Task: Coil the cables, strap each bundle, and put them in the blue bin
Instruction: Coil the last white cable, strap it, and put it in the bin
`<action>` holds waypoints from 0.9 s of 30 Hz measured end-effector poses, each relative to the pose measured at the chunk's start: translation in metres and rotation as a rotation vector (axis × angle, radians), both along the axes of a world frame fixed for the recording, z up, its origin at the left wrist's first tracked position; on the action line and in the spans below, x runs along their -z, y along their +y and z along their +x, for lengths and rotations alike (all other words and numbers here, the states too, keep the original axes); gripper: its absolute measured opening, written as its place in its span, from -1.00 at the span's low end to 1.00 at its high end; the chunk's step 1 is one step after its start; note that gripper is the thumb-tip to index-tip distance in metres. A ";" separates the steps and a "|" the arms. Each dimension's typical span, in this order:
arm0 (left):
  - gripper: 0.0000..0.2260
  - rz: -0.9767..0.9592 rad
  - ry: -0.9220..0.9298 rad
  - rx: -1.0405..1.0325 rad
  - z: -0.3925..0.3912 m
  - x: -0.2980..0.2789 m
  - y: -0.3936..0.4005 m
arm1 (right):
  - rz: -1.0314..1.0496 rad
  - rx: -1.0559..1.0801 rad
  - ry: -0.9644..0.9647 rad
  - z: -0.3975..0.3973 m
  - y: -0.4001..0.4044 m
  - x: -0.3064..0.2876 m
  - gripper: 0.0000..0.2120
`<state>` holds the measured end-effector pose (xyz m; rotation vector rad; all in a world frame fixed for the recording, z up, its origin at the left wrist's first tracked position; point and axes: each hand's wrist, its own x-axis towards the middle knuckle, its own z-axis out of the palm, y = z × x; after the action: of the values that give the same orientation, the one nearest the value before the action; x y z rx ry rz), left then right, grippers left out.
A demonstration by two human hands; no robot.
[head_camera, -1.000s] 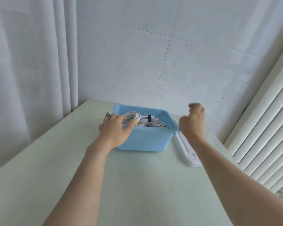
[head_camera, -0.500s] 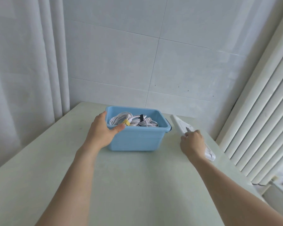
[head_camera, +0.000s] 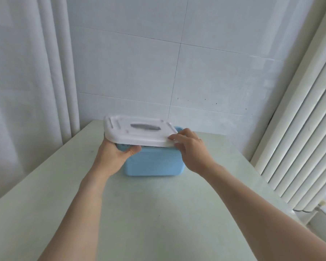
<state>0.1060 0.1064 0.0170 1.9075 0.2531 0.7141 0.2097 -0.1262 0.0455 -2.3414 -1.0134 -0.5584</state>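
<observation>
Blue bin (head_camera: pixel 153 162) stands on the pale green table (head_camera: pixel 149 213), toward the far end, roughly centred left to right, near the tiled wall (head_camera: pixel 139 63). A white lid (head_camera: pixel 139 132) with a grey recessed handle slot in its top sits over the bin opening, tilted: the near edge rides above the blue rim, and a strip of the rim shows past the lid's far right corner. The lid is blurred, so fine detail on it is unreadable. Cables are not visible; the lid hides the bin's interior. Left hand (head_camera: pixel 114 157) is at the bin's near left corner, under the lid's left edge, thumb curled along the front of the rim; its fingers go behind the bin and lid, so I cannot tell exactly what they grip, though the hand is wrapped round that corner. Right hand (head_camera: pixel 191 147) grips the lid's near right corner, fingers (head_camera: pixel 174 137) curled over the top surface, the rest of the hand below the edge. Both forearms reach in from the near side. White curtain (head_camera: pixel 26 81) hangs at left; a white ribbed radiator (head_camera: pixel 299 138) stands at right, just beside the table edge.
</observation>
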 end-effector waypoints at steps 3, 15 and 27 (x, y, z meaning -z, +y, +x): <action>-0.03 -0.074 -0.023 0.016 0.000 -0.002 -0.005 | -0.009 0.055 0.052 0.001 0.000 0.001 -0.76; -0.51 0.012 0.033 -0.170 0.015 0.009 -0.001 | 0.077 0.119 0.232 -0.002 -0.009 -0.007 -0.61; -0.73 -0.020 -0.008 -0.281 0.003 -0.005 -0.016 | 0.121 0.153 0.238 -0.004 -0.021 -0.001 -0.79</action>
<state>0.1086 0.0901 0.0219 1.8691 0.5289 0.9012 0.2057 -0.1469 0.0460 -2.3227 -0.6786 -0.3741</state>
